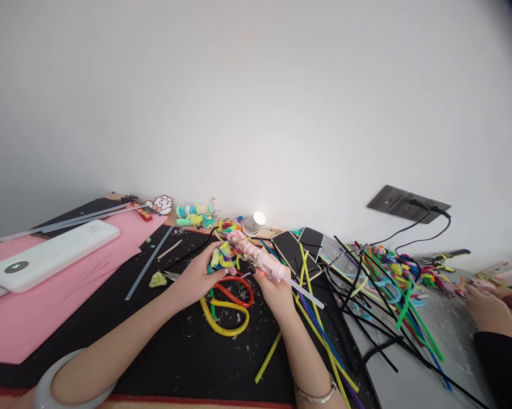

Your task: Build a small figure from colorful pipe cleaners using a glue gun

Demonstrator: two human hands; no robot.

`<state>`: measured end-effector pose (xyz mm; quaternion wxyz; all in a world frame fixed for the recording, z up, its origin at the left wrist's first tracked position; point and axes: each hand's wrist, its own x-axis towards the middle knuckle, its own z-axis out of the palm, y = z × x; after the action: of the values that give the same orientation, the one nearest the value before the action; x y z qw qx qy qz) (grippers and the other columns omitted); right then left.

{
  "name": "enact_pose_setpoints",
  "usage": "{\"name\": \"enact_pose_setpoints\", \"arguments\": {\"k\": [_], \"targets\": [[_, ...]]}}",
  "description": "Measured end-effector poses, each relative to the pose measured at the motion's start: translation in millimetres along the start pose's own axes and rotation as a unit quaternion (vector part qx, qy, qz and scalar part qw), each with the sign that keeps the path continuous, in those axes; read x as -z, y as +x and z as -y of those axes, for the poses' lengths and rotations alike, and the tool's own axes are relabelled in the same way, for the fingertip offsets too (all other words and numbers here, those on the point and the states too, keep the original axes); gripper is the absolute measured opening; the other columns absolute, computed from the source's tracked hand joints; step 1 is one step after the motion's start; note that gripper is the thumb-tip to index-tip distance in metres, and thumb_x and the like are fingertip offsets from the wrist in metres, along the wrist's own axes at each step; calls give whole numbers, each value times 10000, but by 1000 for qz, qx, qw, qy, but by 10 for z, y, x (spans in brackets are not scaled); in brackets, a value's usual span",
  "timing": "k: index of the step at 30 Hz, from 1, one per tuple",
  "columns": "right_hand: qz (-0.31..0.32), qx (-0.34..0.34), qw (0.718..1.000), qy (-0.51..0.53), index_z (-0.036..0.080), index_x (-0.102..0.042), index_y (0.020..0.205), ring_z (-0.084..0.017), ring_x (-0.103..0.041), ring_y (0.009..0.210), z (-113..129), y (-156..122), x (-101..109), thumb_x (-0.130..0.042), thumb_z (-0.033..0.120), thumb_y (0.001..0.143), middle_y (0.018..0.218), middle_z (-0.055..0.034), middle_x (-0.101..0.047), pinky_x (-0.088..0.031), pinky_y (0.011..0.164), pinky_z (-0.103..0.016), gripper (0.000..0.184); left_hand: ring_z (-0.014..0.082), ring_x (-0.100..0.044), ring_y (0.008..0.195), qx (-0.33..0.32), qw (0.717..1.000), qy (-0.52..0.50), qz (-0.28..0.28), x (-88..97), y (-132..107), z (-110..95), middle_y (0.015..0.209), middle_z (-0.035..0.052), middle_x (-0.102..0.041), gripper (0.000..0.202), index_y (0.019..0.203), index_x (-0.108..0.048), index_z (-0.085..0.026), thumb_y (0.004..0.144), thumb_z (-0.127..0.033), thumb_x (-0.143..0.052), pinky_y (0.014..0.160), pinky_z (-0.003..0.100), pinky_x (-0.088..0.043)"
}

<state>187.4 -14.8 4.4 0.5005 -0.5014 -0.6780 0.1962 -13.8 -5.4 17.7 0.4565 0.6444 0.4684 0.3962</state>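
Note:
My left hand is closed around a small multicoloured pipe-cleaner piece of yellow, green and pink fuzz. My right hand grips a pink glue gun, its nozzle pointing up-left against the piece and a clear glue stick jutting from its back. Both hands hover over a black mat. Beneath them lie red-handled scissors and a yellow loop. A pale bangle sits on my left wrist, a thin bracelet on my right.
A white power bank rests on pink paper at left. Two phones lie behind the hands. Several loose pipe cleaners sprawl right, near another person's hands. A wall socket with cables lies behind.

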Motion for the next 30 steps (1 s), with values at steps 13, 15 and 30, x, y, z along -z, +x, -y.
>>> {"name": "enact_pose_setpoints", "arguments": {"k": [13,15,30], "targets": [[13,-13,1000,4,237,-707,823,-210,-662,746,84,5,9,-571,293,763,792,-34,-709,-529,693,-275,160,298,-577,1179,-22,999,-9,-22,-25,48,114,1235,75,-646,534,1269,-475,-239,789,-405,-639,1021,440,-424],[-7,-23,1000,11,228,-713,859,-210,-664,756,76,5,-1,-571,286,764,825,-40,-716,-529,707,-277,181,294,-594,1153,-27,999,-18,-24,-25,55,120,1218,81,-653,512,1255,-481,-233,796,-399,-635,1007,434,-435],[-29,-108,983,-144,201,-580,1239,-254,-612,1022,-125,113,76,-518,312,827,1168,-91,-658,-440,843,-341,431,273,-556,1192,-7,974,-22,-223,127,138,157,1269,89,-616,513,1213,-491,-233,796,-507,-611,1008,389,-412]]}}
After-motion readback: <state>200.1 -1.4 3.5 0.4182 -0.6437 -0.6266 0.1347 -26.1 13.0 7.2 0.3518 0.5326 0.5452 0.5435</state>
